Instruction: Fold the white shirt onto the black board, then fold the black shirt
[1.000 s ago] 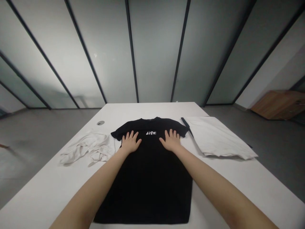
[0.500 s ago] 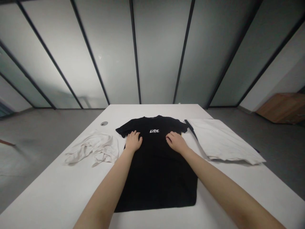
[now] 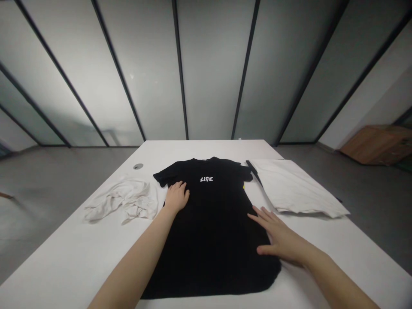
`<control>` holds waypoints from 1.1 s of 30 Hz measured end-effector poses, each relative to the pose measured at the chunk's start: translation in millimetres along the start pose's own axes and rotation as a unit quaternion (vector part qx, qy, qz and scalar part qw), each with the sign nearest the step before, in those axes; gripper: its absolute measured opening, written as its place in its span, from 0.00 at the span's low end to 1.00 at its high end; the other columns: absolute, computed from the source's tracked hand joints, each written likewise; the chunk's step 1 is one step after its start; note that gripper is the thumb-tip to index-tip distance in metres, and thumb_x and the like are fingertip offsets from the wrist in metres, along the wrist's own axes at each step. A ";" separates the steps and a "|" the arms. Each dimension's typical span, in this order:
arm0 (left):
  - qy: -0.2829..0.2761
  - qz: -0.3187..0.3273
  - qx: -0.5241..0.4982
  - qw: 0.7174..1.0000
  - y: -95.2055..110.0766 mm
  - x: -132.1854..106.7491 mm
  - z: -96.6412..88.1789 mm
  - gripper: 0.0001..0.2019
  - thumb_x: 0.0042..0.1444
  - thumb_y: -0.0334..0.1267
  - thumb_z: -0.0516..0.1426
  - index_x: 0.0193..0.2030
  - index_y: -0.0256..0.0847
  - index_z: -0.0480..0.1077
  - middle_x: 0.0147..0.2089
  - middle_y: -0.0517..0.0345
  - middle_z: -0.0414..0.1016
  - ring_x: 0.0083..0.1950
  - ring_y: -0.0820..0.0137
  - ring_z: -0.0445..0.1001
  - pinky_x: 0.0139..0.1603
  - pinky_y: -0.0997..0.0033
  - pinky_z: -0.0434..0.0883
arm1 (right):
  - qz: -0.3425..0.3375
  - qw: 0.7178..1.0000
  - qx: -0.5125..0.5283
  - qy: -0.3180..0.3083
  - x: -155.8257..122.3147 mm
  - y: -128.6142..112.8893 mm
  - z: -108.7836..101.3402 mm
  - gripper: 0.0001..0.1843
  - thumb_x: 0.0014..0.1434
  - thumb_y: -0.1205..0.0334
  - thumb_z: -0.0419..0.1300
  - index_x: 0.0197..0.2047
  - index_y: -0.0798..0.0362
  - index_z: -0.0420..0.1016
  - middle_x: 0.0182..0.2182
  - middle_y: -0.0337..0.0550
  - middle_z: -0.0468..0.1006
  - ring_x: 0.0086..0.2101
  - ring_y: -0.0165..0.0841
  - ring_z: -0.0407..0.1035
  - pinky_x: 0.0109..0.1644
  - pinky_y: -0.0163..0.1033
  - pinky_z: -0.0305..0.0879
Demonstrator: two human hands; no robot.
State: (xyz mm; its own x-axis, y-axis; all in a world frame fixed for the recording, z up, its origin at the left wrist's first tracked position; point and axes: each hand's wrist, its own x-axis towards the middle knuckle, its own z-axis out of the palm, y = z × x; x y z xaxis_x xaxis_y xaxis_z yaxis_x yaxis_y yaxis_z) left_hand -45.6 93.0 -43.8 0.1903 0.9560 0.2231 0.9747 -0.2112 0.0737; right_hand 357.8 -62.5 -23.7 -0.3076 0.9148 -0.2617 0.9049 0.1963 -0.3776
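A black T-shirt (image 3: pixel 212 231) lies spread on the white table, collar at the far end and hem toward me. White lettering reading "LIFE" (image 3: pixel 206 179) shows on its chest. My left hand (image 3: pixel 176 196) rests flat on the shirt's left side below the sleeve, fingers extended. At the lower right edge of the shirt, my right hand (image 3: pixel 277 236) is spread with the thumb apart and fingertips over the fabric. Whether its palm presses on the cloth I cannot tell.
A crumpled white cloth (image 3: pixel 125 199) lies to the left on the white table (image 3: pixel 74 257). On the right, a flat white garment (image 3: pixel 296 186) has a dark edge. A round grommet (image 3: pixel 138 166) sits in the tabletop. Frosted glass panels (image 3: pixel 209 73) stand behind.
My right hand has moved from the shirt's upper right side down toward me and rightward, its fingers spreading. The left hand has shifted slightly. The hem now reaches nearer to me and wider.
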 end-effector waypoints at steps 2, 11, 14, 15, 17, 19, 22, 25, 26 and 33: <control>-0.015 -0.005 0.004 1.000 0.5 -3.2 -0.4 0.25 0.73 0.42 0.50 0.71 0.33 0.69 0.74 0.39 0.68 0.74 0.51 0.66 0.74 0.49 0.62 | 0.002 0.999 0.016 -0.028 -14.3 5.2 -0.9 0.63 0.45 0.41 0.77 0.79 0.37 0.55 0.81 0.43 0.36 0.77 0.58 0.30 0.79 0.64 0.37; -0.017 -0.030 0.016 0.999 10.1 -8.4 -4.2 0.26 0.73 0.43 0.51 0.72 0.35 0.68 0.75 0.39 0.66 0.76 0.50 0.63 0.75 0.48 0.61 | 0.038 0.995 0.083 0.041 -26.6 12.0 -26.1 0.27 0.60 0.38 0.65 0.54 0.46 0.84 0.72 0.53 0.68 0.71 0.58 0.59 0.73 0.60 0.58; 0.006 -0.053 0.031 0.998 24.5 -15.9 -4.2 0.26 0.72 0.44 0.51 0.71 0.35 0.69 0.75 0.38 0.66 0.76 0.48 0.63 0.74 0.45 0.62 | 0.005 0.977 0.134 0.166 2.4 -17.4 -33.1 0.23 0.67 0.40 0.57 0.49 0.47 0.82 0.61 0.54 0.79 0.61 0.52 0.71 0.65 0.56 0.68; 0.011 -0.054 0.032 0.998 30.3 -19.3 -4.3 0.26 0.72 0.44 0.50 0.71 0.35 0.69 0.75 0.38 0.66 0.77 0.48 0.62 0.74 0.44 0.61 | -0.015 0.968 0.151 0.198 16.0 -30.0 -32.9 0.21 0.66 0.42 0.58 0.49 0.48 0.81 0.58 0.52 0.80 0.59 0.50 0.73 0.65 0.55 0.67; 0.010 -0.043 0.028 0.999 41.3 -26.3 -4.4 0.26 0.73 0.45 0.50 0.71 0.36 0.69 0.76 0.39 0.65 0.77 0.48 0.61 0.75 0.44 0.60 | -0.048 0.946 0.206 0.244 48.8 -55.7 -29.6 0.17 0.66 0.45 0.59 0.48 0.47 0.80 0.55 0.49 0.82 0.56 0.46 0.75 0.65 0.53 0.67; -0.001 -0.031 0.019 0.999 49.3 -32.0 -4.2 0.27 0.73 0.47 0.50 0.72 0.37 0.68 0.76 0.40 0.64 0.78 0.48 0.61 0.75 0.43 0.60 | -0.073 0.920 0.290 0.253 86.2 -78.2 -24.1 0.16 0.65 0.47 0.60 0.48 0.47 0.80 0.50 0.47 0.84 0.51 0.43 0.77 0.62 0.50 0.70; -0.018 -0.021 0.007 1.000 52.1 -36.6 -3.6 0.28 0.74 0.48 0.49 0.74 0.37 0.67 0.76 0.40 0.64 0.77 0.48 0.61 0.75 0.43 0.60 | -0.060 0.892 0.338 0.294 138.1 -100.6 -16.2 0.16 0.67 0.50 0.56 0.49 0.48 0.80 0.47 0.47 0.84 0.51 0.42 0.78 0.61 0.49 0.71; -0.021 -0.011 -0.001 1.000 45.6 -39.6 -3.4 0.28 0.74 0.49 0.48 0.75 0.39 0.66 0.77 0.42 0.63 0.78 0.49 0.60 0.76 0.45 0.60 | -0.023 0.931 0.186 0.313 166.4 -107.2 -8.4 0.21 0.69 0.55 0.55 0.59 0.52 0.78 0.60 0.54 0.79 0.62 0.45 0.70 0.69 0.52 0.62; -0.021 -0.006 -0.002 1.000 42.3 -40.9 -3.6 0.28 0.74 0.49 0.48 0.75 0.40 0.65 0.77 0.42 0.63 0.78 0.49 0.60 0.76 0.45 0.60 | -0.002 0.947 0.126 0.297 169.0 -106.3 -4.8 0.24 0.69 0.55 0.56 0.64 0.54 0.76 0.65 0.56 0.74 0.67 0.47 0.65 0.72 0.53 0.58; -0.035 -0.011 0.004 0.999 25.9 -57.5 -10.0 0.29 0.75 0.49 0.46 0.76 0.39 0.64 0.78 0.42 0.60 0.79 0.49 0.58 0.76 0.46 0.59 | 0.063 0.978 -0.056 0.189 128.0 -89.3 26.8 0.36 0.75 0.43 0.49 0.78 0.52 0.60 0.77 0.56 0.54 0.75 0.54 0.47 0.77 0.57 0.42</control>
State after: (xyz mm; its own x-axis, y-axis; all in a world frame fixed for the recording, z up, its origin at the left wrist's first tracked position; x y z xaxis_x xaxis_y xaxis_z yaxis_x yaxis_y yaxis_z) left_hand -32.4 30.5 -45.0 0.1758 0.9725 0.1530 0.9797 -0.1880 0.0693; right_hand 229.7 27.6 -47.2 -0.0792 0.9954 0.0546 0.9616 0.0907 -0.2590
